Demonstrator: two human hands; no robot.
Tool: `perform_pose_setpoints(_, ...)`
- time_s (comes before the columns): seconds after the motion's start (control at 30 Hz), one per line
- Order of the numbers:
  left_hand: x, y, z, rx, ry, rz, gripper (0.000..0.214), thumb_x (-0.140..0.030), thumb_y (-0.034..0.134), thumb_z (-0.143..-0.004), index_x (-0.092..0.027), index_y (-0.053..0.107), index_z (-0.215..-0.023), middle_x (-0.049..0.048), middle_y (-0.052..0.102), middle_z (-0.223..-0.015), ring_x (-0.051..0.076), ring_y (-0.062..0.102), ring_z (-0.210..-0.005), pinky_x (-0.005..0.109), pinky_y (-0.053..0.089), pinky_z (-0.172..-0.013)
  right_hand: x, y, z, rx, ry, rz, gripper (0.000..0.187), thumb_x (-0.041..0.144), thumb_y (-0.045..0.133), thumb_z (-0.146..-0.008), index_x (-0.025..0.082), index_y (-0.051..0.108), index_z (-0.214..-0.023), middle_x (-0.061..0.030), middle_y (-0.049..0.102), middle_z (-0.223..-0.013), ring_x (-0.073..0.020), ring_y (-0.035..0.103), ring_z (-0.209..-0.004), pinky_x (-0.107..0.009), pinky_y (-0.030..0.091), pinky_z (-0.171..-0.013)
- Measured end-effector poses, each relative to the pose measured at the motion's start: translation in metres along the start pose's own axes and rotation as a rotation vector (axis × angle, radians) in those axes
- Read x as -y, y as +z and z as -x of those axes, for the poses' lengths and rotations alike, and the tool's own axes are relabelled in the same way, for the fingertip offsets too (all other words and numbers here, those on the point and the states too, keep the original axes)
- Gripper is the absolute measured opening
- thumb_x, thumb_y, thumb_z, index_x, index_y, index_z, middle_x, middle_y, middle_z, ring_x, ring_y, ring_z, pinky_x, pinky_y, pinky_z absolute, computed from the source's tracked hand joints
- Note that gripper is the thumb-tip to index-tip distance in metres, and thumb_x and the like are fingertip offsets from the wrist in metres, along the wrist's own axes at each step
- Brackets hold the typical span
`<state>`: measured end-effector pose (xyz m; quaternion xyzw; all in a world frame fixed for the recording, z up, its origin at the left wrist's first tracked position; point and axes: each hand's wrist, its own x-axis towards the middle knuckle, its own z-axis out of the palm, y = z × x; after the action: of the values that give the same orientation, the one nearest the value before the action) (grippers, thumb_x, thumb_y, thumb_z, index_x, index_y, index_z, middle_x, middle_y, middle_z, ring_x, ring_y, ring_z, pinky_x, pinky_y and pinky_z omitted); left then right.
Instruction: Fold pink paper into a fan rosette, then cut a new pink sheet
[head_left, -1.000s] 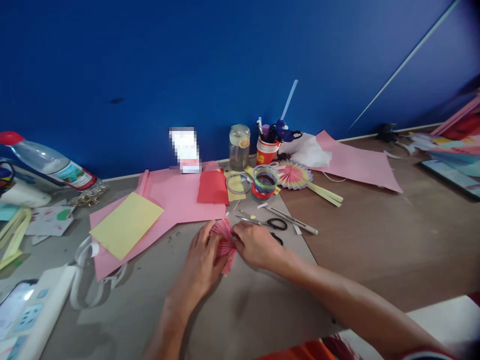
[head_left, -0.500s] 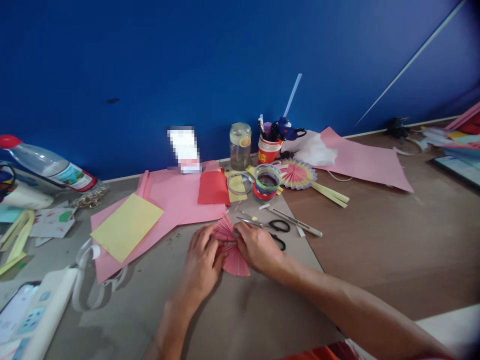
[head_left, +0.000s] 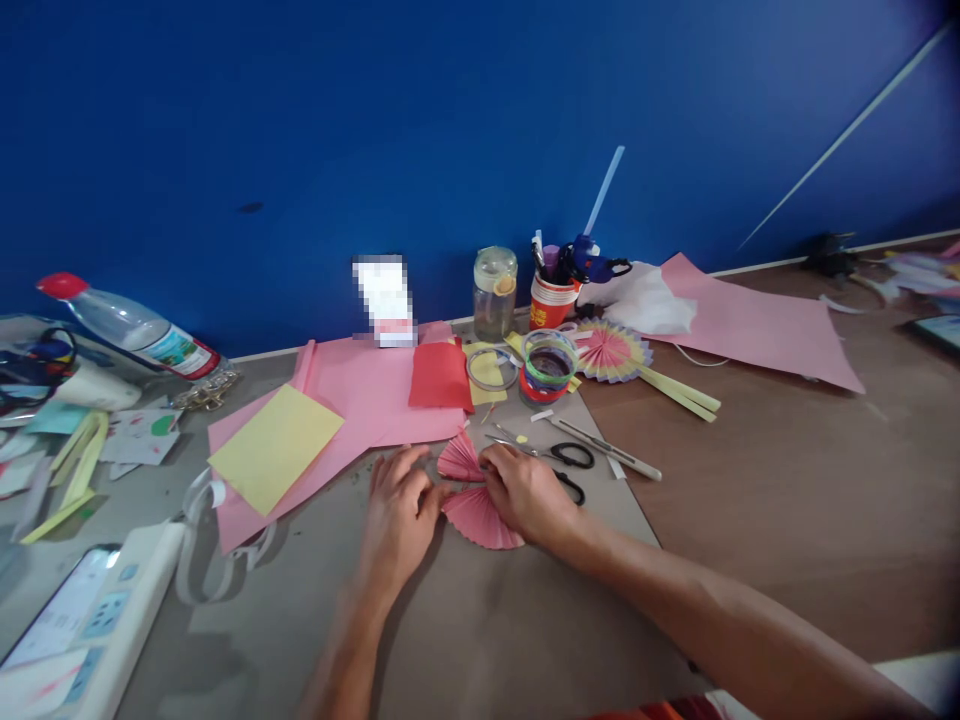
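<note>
A pleated pink paper fan (head_left: 484, 518) lies spread on the grey mat, its lower fold wide and its upper fold smaller. My right hand (head_left: 529, 490) is closed on the fan's right side, fingers curled over the middle where the folds meet; its fingertips are partly hidden. Left of the fan rests my left hand (head_left: 401, 510), fingers apart, with the thumb tip at the fan's left edge and nothing seen in its grasp. Black-handled scissors (head_left: 571, 455) lie just beyond my right hand, beside a utility knife (head_left: 611, 448).
Behind are pink paper (head_left: 360, 400), a yellow sheet (head_left: 277, 450), red paper (head_left: 441, 377), a tape tub (head_left: 549, 365), a jar (head_left: 495, 295) and a cup of tools (head_left: 553, 303). A finished-looking rosette (head_left: 611, 350) lies right. A bottle (head_left: 142, 335) and power strip (head_left: 142, 610) stand left.
The lower fold of the fan has spread wider to the right. My left hand has eased off the fan's left side, its fingers opening. The whole view has shifted slightly.
</note>
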<state>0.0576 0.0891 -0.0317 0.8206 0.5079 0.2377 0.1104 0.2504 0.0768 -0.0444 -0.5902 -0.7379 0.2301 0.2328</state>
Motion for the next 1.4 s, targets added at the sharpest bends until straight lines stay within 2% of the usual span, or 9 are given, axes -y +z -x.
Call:
perform_pose_setpoints(0.17, 0.005, 0.001, 0.000, -0.084, -0.070, 0.082, 0.023, -0.025, 0.049, -0.088, -0.021, 0.048, -0.065, 0.0100, 0.061, -0.113, 0.023, 0.055, -0.107, 0.043, 0.046, -0.089, 0.000, 0.000, 0.000, 0.021, 0.043, -0.014, 0.016, 0.012, 0.043, -0.083, 0.018, 0.056, -0.091, -0.0044, 0.064, -0.081, -0.0168, 0.059, -0.071, -0.025, 0.036, -0.062)
perform_pose_setpoints(0.37, 0.007, 0.003, 0.000, -0.120, -0.118, 0.141, 0.013, -0.019, 0.048, -0.086, -0.021, 0.050, -0.073, 0.0090, 0.062, -0.106, 0.022, 0.057, -0.104, 0.040, 0.046, -0.089, 0.001, 0.000, 0.002, 0.010, -0.033, -0.073, 0.020, 0.011, 0.043, -0.085, 0.018, 0.059, -0.095, -0.0059, 0.064, -0.092, -0.0167, 0.060, -0.084, -0.025, 0.042, -0.072)
perform_pose_setpoints(0.47, 0.007, 0.006, -0.001, -0.101, -0.110, 0.172, 0.011, -0.015, 0.045, -0.086, -0.021, 0.055, -0.083, 0.0083, 0.061, -0.105, 0.022, 0.057, -0.103, 0.040, 0.047, -0.089, 0.001, -0.002, 0.003, -0.016, -0.059, -0.070, 0.021, 0.013, 0.042, -0.087, 0.017, 0.060, -0.096, -0.0069, 0.061, -0.090, -0.0168, 0.058, -0.084, -0.025, 0.043, -0.075)
perform_pose_setpoints(0.67, 0.004, 0.019, 0.000, 0.010, -0.008, 0.111, 0.032, -0.011, 0.042, -0.086, -0.022, 0.061, -0.110, 0.0086, 0.055, -0.116, 0.023, 0.054, -0.107, 0.040, 0.047, -0.091, -0.005, 0.001, 0.001, -0.009, -0.207, -0.100, 0.027, 0.009, 0.039, -0.088, 0.019, 0.062, -0.097, -0.0069, 0.056, -0.090, -0.0163, 0.055, -0.084, -0.026, 0.044, -0.075)
perform_pose_setpoints(0.83, 0.008, 0.018, -0.001, 0.024, -0.079, -0.004, 0.023, -0.013, 0.050, -0.083, -0.020, 0.065, -0.098, 0.0083, 0.060, -0.104, 0.024, 0.055, -0.096, 0.042, 0.046, -0.086, -0.008, 0.001, -0.001, -0.031, -0.245, -0.111, 0.025, 0.010, 0.042, -0.086, 0.018, 0.061, -0.101, -0.0073, 0.054, -0.092, -0.0176, 0.053, -0.087, -0.029, 0.045, -0.077)
perform_pose_setpoints(1.03, 0.010, 0.017, -0.004, 0.003, -0.104, 0.050, 0.017, -0.014, 0.047, -0.084, -0.018, 0.062, -0.078, 0.0063, 0.062, -0.089, 0.020, 0.056, -0.085, 0.035, 0.045, -0.078, -0.004, 0.000, -0.002, 0.026, -0.398, -0.030, 0.019, 0.016, 0.048, -0.086, 0.017, 0.063, -0.099, -0.0080, 0.053, -0.091, -0.0178, 0.051, -0.082, -0.031, 0.044, -0.075)
perform_pose_setpoints(1.17, 0.015, 0.016, -0.004, -0.033, -0.124, 0.053, 0.018, -0.016, 0.045, -0.086, -0.018, 0.061, -0.079, 0.0058, 0.061, -0.084, 0.020, 0.055, -0.080, 0.035, 0.044, -0.075, -0.003, -0.002, -0.002, 0.014, -0.413, -0.046, 0.016, 0.014, 0.048, -0.085, 0.016, 0.062, -0.094, -0.0083, 0.054, -0.090, -0.0183, 0.051, -0.083, -0.031, 0.042, -0.075)
perform_pose_setpoints(1.3, 0.024, 0.011, 0.000, 0.023, -0.086, 0.009, 0.022, -0.010, 0.048, -0.081, -0.020, 0.064, -0.092, 0.0065, 0.061, -0.100, 0.022, 0.054, -0.092, 0.037, 0.042, -0.084, -0.001, -0.005, -0.001, 0.003, -0.413, -0.048, 0.016, 0.006, 0.047, -0.076, 0.015, 0.059, -0.082, -0.0077, 0.054, -0.085, -0.0182, 0.051, -0.081, -0.031, 0.041, -0.073)
perform_pose_setpoints(1.4, 0.025, 0.011, 0.002, 0.058, -0.074, -0.027, 0.024, -0.012, 0.052, -0.080, -0.021, 0.064, -0.098, 0.0066, 0.060, -0.102, 0.023, 0.052, -0.094, 0.038, 0.041, -0.085, 0.002, -0.003, 0.002, 0.027, -0.418, 0.006, 0.015, 0.007, 0.051, -0.069, 0.015, 0.059, -0.079, -0.0067, 0.054, -0.082, -0.0184, 0.050, -0.078, -0.031, 0.039, -0.072)
